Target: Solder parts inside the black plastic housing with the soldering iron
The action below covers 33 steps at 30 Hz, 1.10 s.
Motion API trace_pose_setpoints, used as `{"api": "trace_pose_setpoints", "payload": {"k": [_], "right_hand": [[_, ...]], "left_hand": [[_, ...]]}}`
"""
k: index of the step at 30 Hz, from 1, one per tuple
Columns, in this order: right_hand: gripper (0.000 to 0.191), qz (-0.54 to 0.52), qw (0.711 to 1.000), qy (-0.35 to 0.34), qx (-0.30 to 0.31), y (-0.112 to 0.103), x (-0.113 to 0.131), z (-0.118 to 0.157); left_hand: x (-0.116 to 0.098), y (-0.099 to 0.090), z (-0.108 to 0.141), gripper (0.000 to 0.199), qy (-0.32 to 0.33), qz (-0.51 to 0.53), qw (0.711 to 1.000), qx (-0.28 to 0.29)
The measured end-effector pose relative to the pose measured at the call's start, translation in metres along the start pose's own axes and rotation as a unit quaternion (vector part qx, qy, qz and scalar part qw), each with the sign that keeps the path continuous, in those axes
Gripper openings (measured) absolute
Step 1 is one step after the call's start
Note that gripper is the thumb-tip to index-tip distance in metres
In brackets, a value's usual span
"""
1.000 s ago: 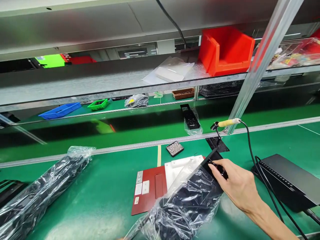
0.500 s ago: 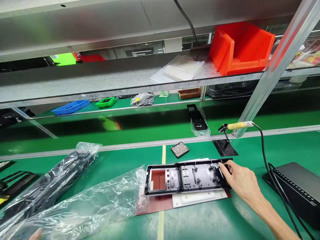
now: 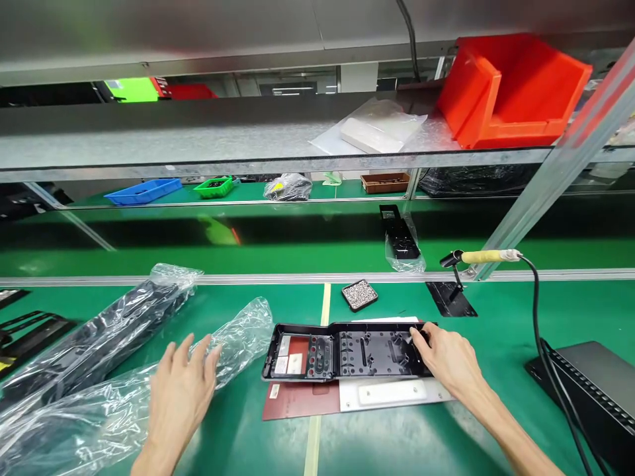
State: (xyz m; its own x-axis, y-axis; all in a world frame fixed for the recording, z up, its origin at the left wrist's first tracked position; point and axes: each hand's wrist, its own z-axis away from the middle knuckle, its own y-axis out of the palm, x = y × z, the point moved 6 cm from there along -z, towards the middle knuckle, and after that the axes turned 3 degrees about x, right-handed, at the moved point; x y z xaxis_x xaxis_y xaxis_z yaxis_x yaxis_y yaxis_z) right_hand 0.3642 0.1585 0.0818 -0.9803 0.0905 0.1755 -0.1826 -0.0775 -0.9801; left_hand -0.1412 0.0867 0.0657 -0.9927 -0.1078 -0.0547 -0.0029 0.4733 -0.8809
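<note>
A long black plastic housing [image 3: 380,350], its ribbed inside facing up and a rectangular window at its left end, lies over a fixture plate [image 3: 297,403] that is part dark red, part white. My right hand [image 3: 449,354] grips the housing's right end, thumb inside the rim and fingers behind it. To the left, my left hand [image 3: 181,390] is spread and holds nothing. It is over a clear plastic bag [image 3: 243,337]; whether it touches the bag I cannot tell. Behind the housing sits a small black tray of metal bits [image 3: 360,295].
A yellow-handled tool on a stand [image 3: 479,256] trails a black cable at right, near a black box-shaped unit [image 3: 590,390]. Bagged black parts [image 3: 124,324] lie at left. Above the bench, a shelf [image 3: 223,135] carries an orange bin [image 3: 520,99].
My left hand has come in from the lower left edge to above the bag. The housing has shifted slightly left with my right hand on it. The view has tilted.
</note>
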Motion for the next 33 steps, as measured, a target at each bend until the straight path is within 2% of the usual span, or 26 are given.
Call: {"api": "trace_pose_setpoints", "payload": {"k": [2,3,5,7,9,12,14,17,19,21,23,24,26,30,33], "right_hand": [[0.041,0.001,1.000,-0.005,0.008,0.002,0.006,0.000],[0.041,0.001,1.000,-0.006,0.012,0.004,0.008,0.000],[0.042,0.000,1.000,-0.005,0.020,0.007,0.010,0.001],[0.045,0.000,1.000,-0.001,0.028,0.009,0.011,0.002],[0.052,-0.012,0.999,0.002,0.038,0.009,0.011,0.004],[0.060,-0.118,0.990,-0.028,0.066,0.005,0.011,0.010],[0.061,-0.188,0.977,-0.057,0.088,0.002,0.009,0.015],[0.064,-0.263,0.957,-0.062,0.104,-0.003,-0.008,0.018],[0.059,-0.353,0.933,-0.040,0.057,-0.013,-0.030,0.014],[0.056,-0.445,0.894,-0.003,-0.063,-0.028,-0.059,0.004],[0.059,-0.499,0.841,0.036,-0.206,-0.043,-0.088,-0.007],[0.063,-0.511,0.819,0.054,-0.257,-0.047,-0.099,-0.013],[0.075,-0.514,0.792,0.084,-0.317,-0.052,-0.114,-0.030],[0.093,-0.470,0.780,0.100,-0.402,-0.067,-0.123,-0.060],[0.083,-0.412,0.791,0.072,-0.446,-0.085,-0.114,-0.072]], "left_hand": [[-0.016,-0.036,0.001,0.044,-0.040,0.018,0.996,-0.079],[-0.031,-0.052,0.003,0.039,-0.036,0.044,0.992,-0.109],[-0.068,-0.076,0.010,0.029,0.010,0.091,0.984,-0.151],[-0.107,-0.084,0.019,0.030,0.066,0.141,0.978,-0.137],[-0.145,-0.077,0.028,0.038,0.128,0.177,0.972,-0.082],[-0.193,-0.057,0.044,0.046,0.235,0.167,0.958,-0.008],[-0.213,-0.043,0.053,0.049,0.282,0.128,0.951,0.006],[-0.224,-0.028,0.060,0.053,0.296,0.084,0.951,0.007],[-0.223,-0.024,0.061,0.055,0.294,0.080,0.953,0.006],[-0.220,-0.024,0.059,0.057,0.289,0.101,0.952,0.008],[-0.221,-0.027,0.055,0.059,0.285,0.131,0.949,0.014],[-0.223,-0.029,0.053,0.059,0.284,0.144,0.948,0.020],[-0.230,-0.029,0.050,0.059,0.285,0.160,0.944,0.037],[-0.246,-0.024,0.050,0.057,0.309,0.189,0.931,0.049],[-0.250,-0.025,0.046,0.053,0.314,0.208,0.925,0.047]]}}
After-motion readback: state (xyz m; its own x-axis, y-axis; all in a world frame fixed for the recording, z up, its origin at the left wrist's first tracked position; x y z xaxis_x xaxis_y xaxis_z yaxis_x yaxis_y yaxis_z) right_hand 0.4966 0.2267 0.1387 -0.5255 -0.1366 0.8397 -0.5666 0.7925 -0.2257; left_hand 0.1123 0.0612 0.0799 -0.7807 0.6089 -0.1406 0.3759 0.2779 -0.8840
